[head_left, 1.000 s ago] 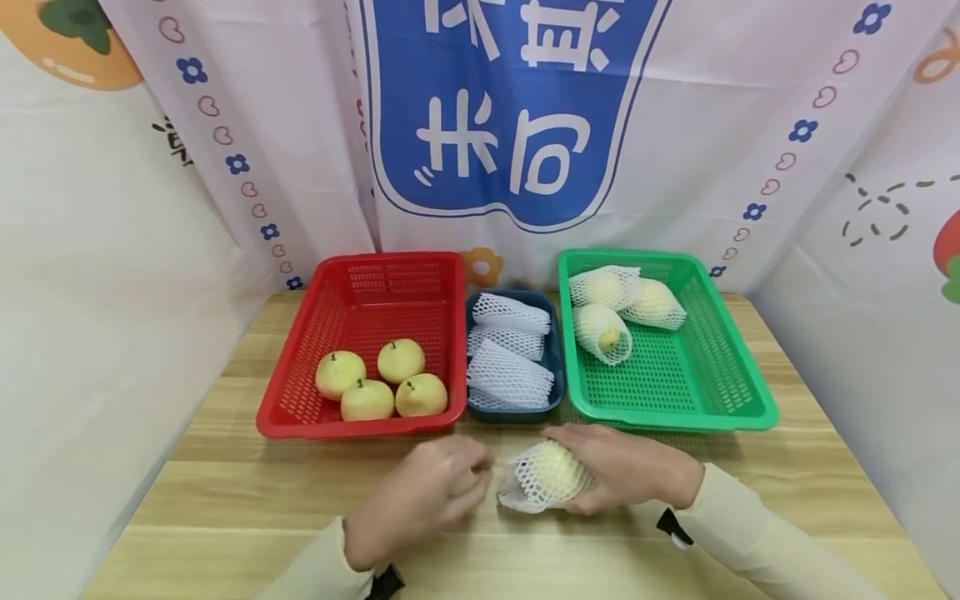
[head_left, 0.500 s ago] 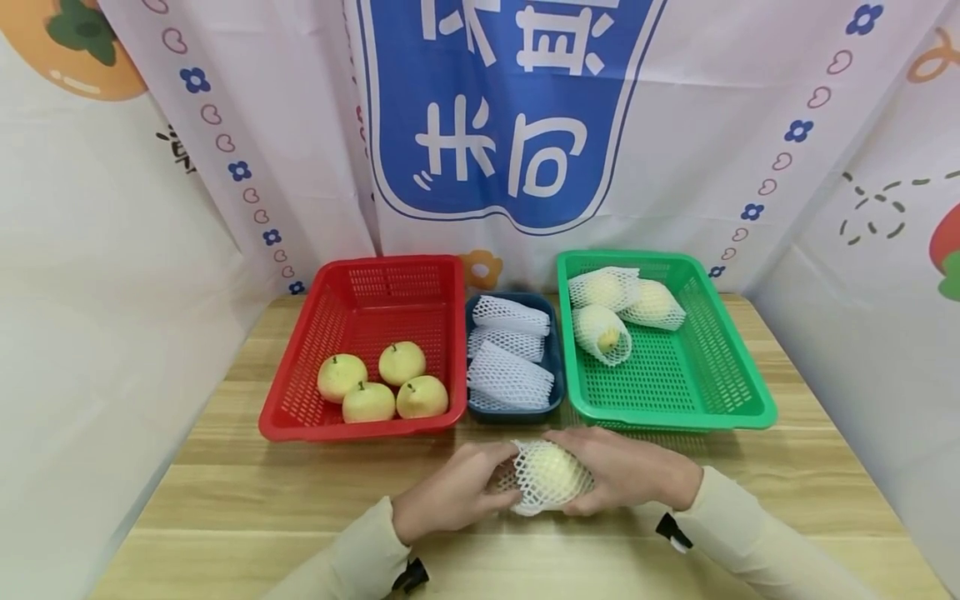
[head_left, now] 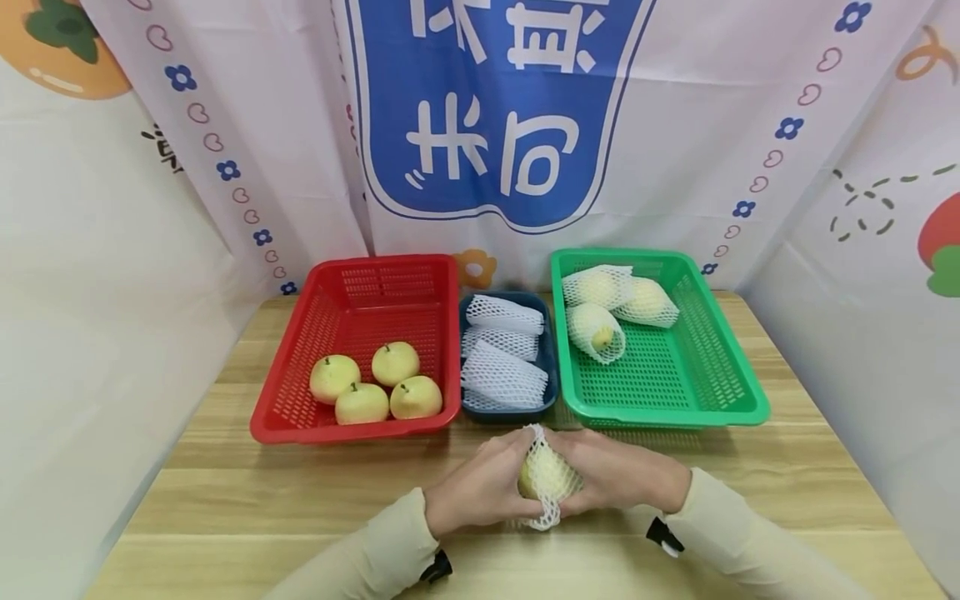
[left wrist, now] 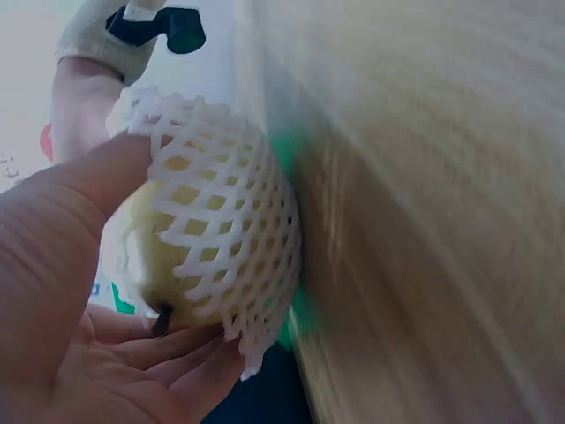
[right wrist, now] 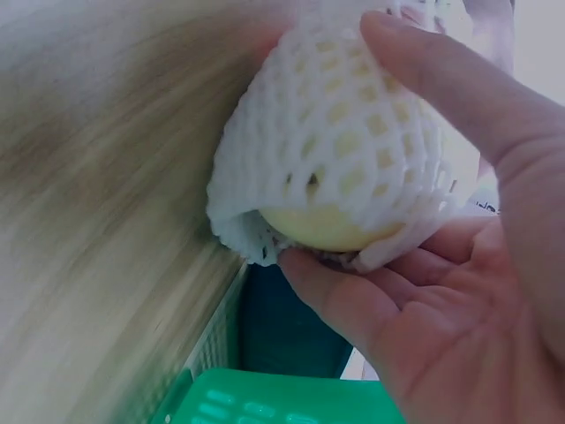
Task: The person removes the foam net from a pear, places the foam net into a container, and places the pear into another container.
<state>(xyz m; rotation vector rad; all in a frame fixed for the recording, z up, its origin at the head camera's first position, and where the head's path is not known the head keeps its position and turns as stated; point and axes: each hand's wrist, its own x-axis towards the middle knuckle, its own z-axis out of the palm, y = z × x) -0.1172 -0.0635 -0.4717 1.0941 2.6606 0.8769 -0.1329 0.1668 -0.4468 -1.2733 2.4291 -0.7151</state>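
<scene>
A pale yellow pear, partly covered by a white foam net, is held between both hands in front of the baskets, low over the wooden table. My left hand grips it from the left, thumb on the net's edge and fingers under the pear. The left wrist view shows bare skin and a dark stem outside the net. From the right, my right hand holds the netted side, its thumb lying across the mesh. At that end the net gapes and some pear shows.
Several bare pears lie in a red basket at left. A dark blue tray of folded foam nets stands in the middle. At right, a green basket holds 3 netted pears. Behind hangs a printed curtain.
My left hand has come in from the left and taken hold of the pear and net. The net's left end has drawn back, baring part of the pear. The right hand keeps its grip.
</scene>
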